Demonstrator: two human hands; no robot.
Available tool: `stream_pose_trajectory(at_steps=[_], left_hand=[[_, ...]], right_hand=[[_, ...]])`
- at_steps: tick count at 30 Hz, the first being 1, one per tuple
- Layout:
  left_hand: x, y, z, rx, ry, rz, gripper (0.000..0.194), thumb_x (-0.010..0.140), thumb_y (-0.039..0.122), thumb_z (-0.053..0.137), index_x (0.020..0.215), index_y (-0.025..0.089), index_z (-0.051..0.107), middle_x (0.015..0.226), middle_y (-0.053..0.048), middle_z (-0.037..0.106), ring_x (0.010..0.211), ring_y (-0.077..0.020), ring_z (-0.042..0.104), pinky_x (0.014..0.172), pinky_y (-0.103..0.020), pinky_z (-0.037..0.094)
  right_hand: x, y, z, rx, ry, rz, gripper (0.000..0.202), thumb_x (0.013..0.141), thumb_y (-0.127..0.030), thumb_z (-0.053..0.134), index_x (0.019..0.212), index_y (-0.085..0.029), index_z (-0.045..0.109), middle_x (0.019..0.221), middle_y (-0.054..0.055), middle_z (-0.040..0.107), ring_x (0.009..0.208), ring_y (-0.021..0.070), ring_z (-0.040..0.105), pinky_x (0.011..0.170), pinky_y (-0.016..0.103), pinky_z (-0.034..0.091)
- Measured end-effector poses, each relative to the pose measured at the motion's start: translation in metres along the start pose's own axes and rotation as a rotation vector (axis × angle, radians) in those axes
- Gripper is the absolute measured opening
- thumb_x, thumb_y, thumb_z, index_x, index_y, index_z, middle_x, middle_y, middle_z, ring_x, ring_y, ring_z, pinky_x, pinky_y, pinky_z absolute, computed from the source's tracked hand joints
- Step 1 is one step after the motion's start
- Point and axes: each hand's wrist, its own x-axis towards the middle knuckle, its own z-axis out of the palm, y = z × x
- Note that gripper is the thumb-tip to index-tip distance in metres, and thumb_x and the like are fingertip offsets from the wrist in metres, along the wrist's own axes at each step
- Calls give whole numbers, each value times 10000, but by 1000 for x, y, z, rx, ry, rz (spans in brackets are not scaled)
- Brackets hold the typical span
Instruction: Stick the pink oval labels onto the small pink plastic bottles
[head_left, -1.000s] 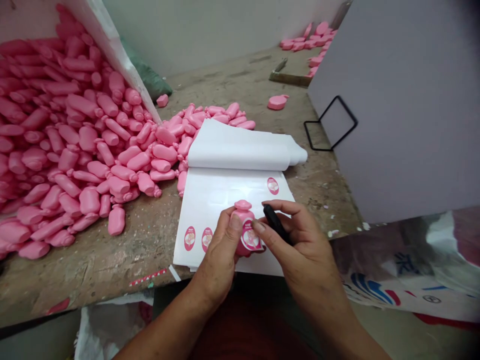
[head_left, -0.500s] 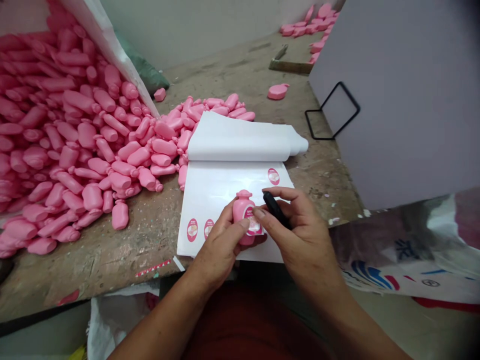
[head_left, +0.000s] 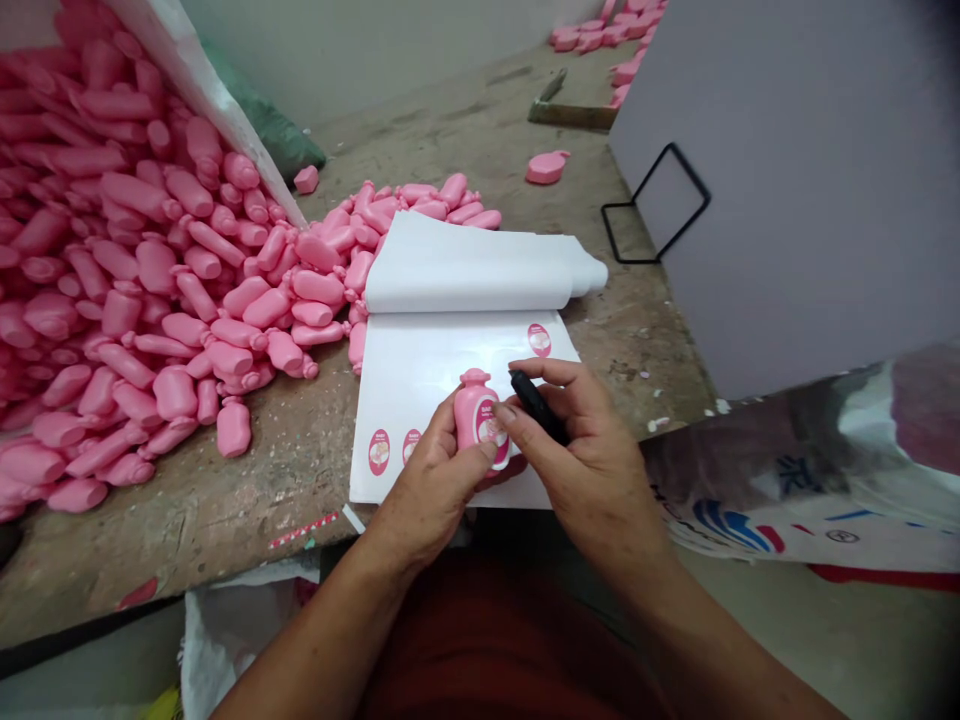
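Note:
A small pink bottle (head_left: 466, 418) stands nearly upright in my left hand (head_left: 439, 475), which is closed around its lower part with the thumb across the front. On the bottle's front lies an oval pink-and-white label (head_left: 489, 425). My right hand (head_left: 577, 450) is closed on a black pen-like tool (head_left: 536, 403), its tip pointing up and left. The right thumb touches the label's upper area. Beneath both hands is a white sticker sheet (head_left: 450, 350) carrying a few oval labels, one of them a label (head_left: 539, 340) at the upper right. My hands partly cover the sheet.
Pink bottles (head_left: 172, 270) spill from a large white-edged container on the left and reach the sheets. Folded-back white sheets (head_left: 480, 265) lie behind. A grey panel (head_left: 787, 200) with a black wire stand (head_left: 656, 210) rises at right. One pink bottle (head_left: 547, 167) lies apart.
The view has shifted slightly, moving the scene left and up. The bottle has turned a little so its label faces me more, and the label now looks flatter against it.

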Motion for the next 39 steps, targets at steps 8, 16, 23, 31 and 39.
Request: stream_pose_trajectory(at_steps=[8,16,23,31,39], left_hand=[[-2,6,1,-20,-22,-68,489,731,169,745,1192,210,589,1112,-52,649,1066,-206,606,923,-359,513],[-5,7,2,-85,-50,-91,606,686,68,718,1242,242,549,1058,-20,634,974,-158,620,889,-337,526],[-8,10,1,7,-73,-61,469,743,167,732,1166,213,535,941,-16,621,806,-142,629,610,-231,501],[-7,1,-7,120,-199,-72,477,791,163,727,1207,195,496,848,-1,642,578,-64,585,548,-180,460],[-73,50,-93,475,-127,-204,331,890,447,641,1108,199,636,996,-88,725,798,-159,699,689,-242,526]], right_hand=[[-9,-3,1,-385,59,-322,285,902,-263,600,1178,-317,650,993,27,744,773,221,665,708,378,447],[-6,0,-21,-462,94,-378,375,891,-334,660,1265,-325,645,1118,57,731,948,280,682,785,417,483],[1,-3,-25,-89,-46,-26,232,781,-410,738,972,-282,705,843,-6,694,775,207,637,689,350,493],[18,-2,-4,153,-156,108,290,719,-410,798,744,-233,570,650,-49,571,587,134,525,547,280,443],[21,34,-26,73,-71,48,108,758,-346,803,841,-303,749,701,1,659,522,111,498,457,312,352]])
